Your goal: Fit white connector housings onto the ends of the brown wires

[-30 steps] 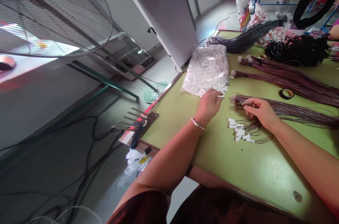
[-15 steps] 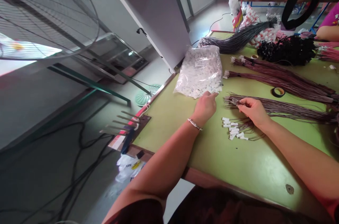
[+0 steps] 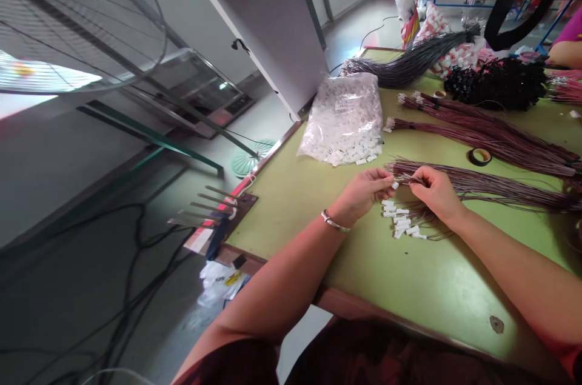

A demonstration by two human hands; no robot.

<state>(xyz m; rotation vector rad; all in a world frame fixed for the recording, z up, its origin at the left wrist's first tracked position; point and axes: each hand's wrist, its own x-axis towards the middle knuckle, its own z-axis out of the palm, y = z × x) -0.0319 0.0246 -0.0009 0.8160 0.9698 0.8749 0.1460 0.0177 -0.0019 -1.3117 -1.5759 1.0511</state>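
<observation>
My left hand [image 3: 365, 192] pinches a small white connector housing [image 3: 395, 185] between thumb and fingers. Close on its right, my right hand [image 3: 435, 191] is closed on thin brown wires [image 3: 406, 180], their ends pointing toward the housing. Whether wire and housing touch is too small to tell. Behind the right hand lies a loose bundle of brown wires [image 3: 504, 183]. Just below the hands, several white connectors [image 3: 401, 222] with wires attached rest on the green table [image 3: 436, 288]. Beyond the left hand sits a clear plastic bag [image 3: 343, 121] full of white connectors, a few loose at its mouth.
Tied brown wire bundles [image 3: 486, 133], a black tape roll [image 3: 479, 157], a black heap of small parts [image 3: 498, 83] and a dark wire bundle [image 3: 400, 70] lie farther back. Metal prongs [image 3: 204, 206] stick out at the table's left edge. A fan [image 3: 82, 21] stands left.
My left hand has come from the bag's mouth toward me and right, now with a white connector housing in its fingers. My right hand has stayed about where it was on the wires.
</observation>
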